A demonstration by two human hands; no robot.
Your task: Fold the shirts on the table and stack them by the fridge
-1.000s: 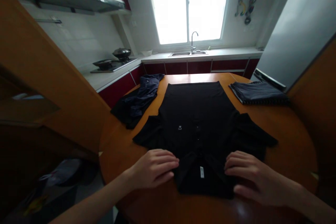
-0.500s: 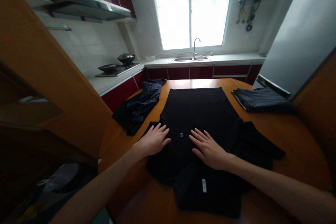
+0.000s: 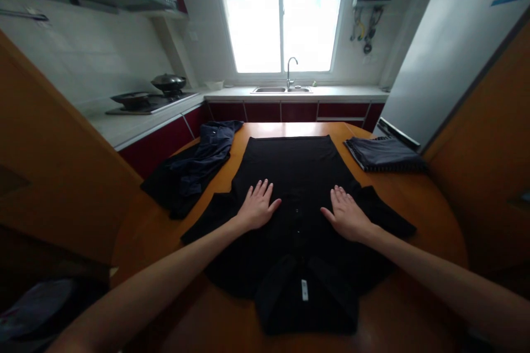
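A black short-sleeved polo shirt (image 3: 290, 165) lies spread front up on the wooden table (image 3: 439, 215), its collar toward me and its hem at the far side. Inside the collar a small white label (image 3: 305, 290) shows. My left hand (image 3: 257, 207) rests flat on the left part of the chest, fingers spread. On the right part, near the sleeve, my right hand (image 3: 346, 214) lies flat with its thumb apart from the fingers. Neither hand holds anything. Both sleeves stick out to the sides.
Dark crumpled clothes (image 3: 199, 162) lie at the table's left edge. A folded dark garment stack (image 3: 385, 154) is at the right, near the fridge (image 3: 447, 44). Beyond the table are a counter with a sink (image 3: 271, 90) and a stove with pans (image 3: 168, 84).
My hands have moved apart over the shirt, the left leaving its edge and the right going outward. The shirt's left sleeve area and collar lie flatter. The view has shifted to the right.
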